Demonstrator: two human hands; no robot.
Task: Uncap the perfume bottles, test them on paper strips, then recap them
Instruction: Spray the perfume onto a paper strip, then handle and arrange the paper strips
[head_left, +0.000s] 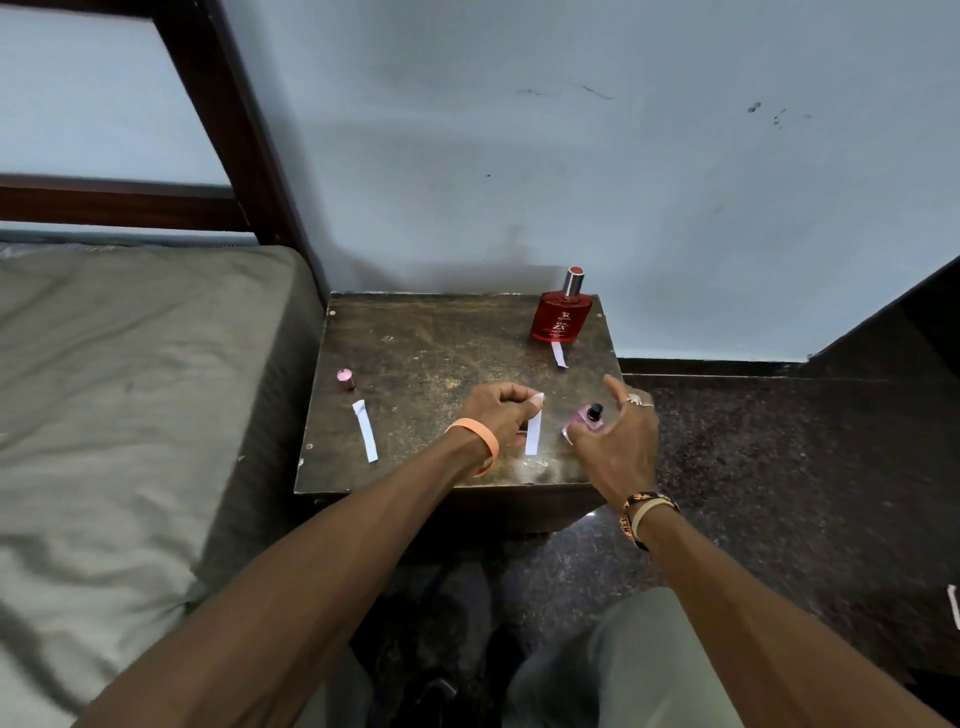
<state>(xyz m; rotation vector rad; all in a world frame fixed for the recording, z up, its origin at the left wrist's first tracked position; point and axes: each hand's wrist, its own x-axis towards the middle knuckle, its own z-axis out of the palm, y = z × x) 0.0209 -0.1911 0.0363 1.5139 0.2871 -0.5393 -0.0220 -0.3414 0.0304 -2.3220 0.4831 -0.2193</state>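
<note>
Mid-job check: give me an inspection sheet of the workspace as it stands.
Surface: small dark table, worn and scuffed.
Job's things: red bottle capped, far right, short strip in front of it; pink bottle uncapped; pink cap stands at left; long strip lies near it.
Clutter: nothing seen.
Hands: left hand pinches the held strip; right hand grips the pink bottle.
Cables: nothing seen.
Surroundings: bed at left, wall behind, dark floor at right.
</note>
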